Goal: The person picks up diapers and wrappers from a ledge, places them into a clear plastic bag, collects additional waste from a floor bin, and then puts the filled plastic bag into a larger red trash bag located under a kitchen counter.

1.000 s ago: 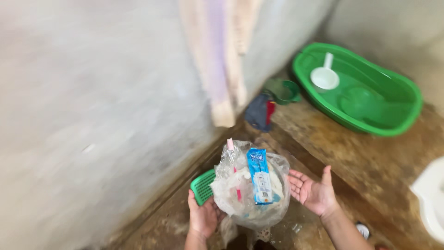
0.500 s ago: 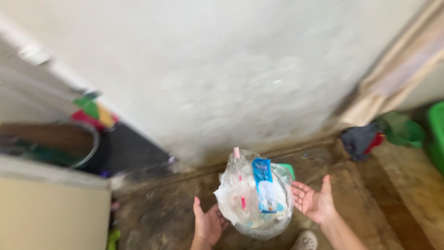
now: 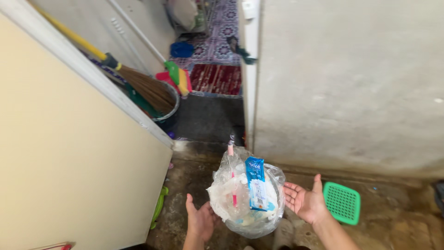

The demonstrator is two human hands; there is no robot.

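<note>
Your left hand (image 3: pixel 201 222) and your right hand (image 3: pixel 306 203) were both wide open, fingers spread, one on each side of the bag (image 3: pixel 245 196). The bag sat between them, low in the middle of the view, over the wet floor (image 3: pixel 194 185). You could not tell from here if your palms touched it or were just beside it.

The bag was thin and clear, and it bulged with scraps. A blue packet (image 3: pixel 256 185) stood up out of the top, and a pink stick (image 3: pixel 231 173) poked out too. With open hands, nothing was pinching the bag. It could have slipped down between your palms and dropped. The thin plastic could have split, and the scraps would have spilled onto the dirty floor. The packet looked loose, so a small tilt could have tipped it out.

The floor looked wet and dark, so a foot could have slid. A green grate (image 3: pixel 342 202) lay near your right hand. A broom (image 3: pixel 138 83) leaned in a bucket (image 3: pixel 169 111) well apart from you, by the doorway.
</note>
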